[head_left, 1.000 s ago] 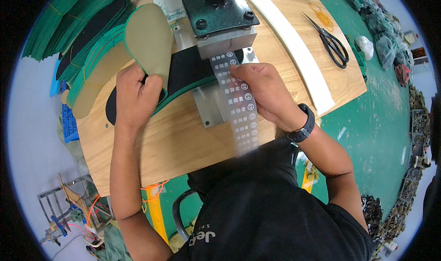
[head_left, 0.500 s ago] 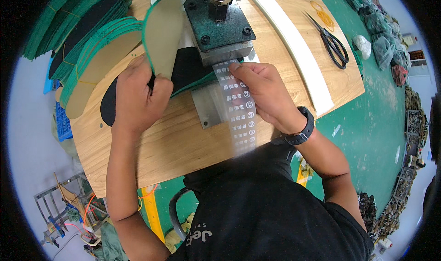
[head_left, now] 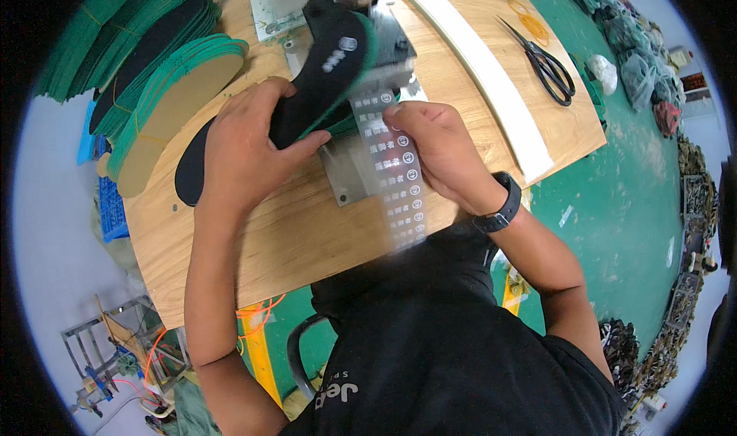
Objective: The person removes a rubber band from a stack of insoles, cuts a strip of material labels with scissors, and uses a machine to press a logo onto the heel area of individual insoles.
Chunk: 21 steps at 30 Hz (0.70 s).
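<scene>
The left hand (head_left: 249, 152) holds a black, green-edged insole (head_left: 328, 71); the right hand (head_left: 449, 160) pinches a translucent, white-printed strip (head_left: 394, 162) toward the wooden worktop's (head_left: 284, 236) near edge.

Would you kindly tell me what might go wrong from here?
The right hand pinches the clear printed strip near the metal press block, so it could be caught if the block came down. That one-sided grip might let the strip skew. The black insole in the left hand overlaps the block in view and might knock it.

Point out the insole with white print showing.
The raised black insole, held in the left hand. The flat black insole beneath that hand and the stacked insoles at far left show no visible print.
</scene>
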### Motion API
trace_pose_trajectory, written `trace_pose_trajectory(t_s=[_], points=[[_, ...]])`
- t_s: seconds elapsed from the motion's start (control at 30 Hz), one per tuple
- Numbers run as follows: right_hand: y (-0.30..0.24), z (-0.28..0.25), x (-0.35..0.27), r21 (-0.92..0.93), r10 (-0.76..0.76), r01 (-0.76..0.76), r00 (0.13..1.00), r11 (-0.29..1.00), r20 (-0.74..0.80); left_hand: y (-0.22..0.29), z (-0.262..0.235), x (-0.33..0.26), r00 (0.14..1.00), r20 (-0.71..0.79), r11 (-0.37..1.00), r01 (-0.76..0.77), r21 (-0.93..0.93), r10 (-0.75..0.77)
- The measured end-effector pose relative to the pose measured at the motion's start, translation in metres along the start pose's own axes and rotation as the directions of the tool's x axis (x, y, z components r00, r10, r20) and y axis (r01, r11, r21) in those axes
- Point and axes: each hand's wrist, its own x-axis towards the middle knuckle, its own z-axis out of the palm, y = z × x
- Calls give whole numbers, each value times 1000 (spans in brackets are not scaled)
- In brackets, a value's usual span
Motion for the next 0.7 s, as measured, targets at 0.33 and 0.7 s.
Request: trace_pose_trajectory(t_s=[0.33,0.7], points=[[-7,-21,-20,242,-62,97,987,965,-151,-9,-9,-2,949,-72,928,281,-245,-307],[-1,-4,4,-21,68,-66,996,998,61,-16,-7,-7,923,-114,828,268,-493,-367]])
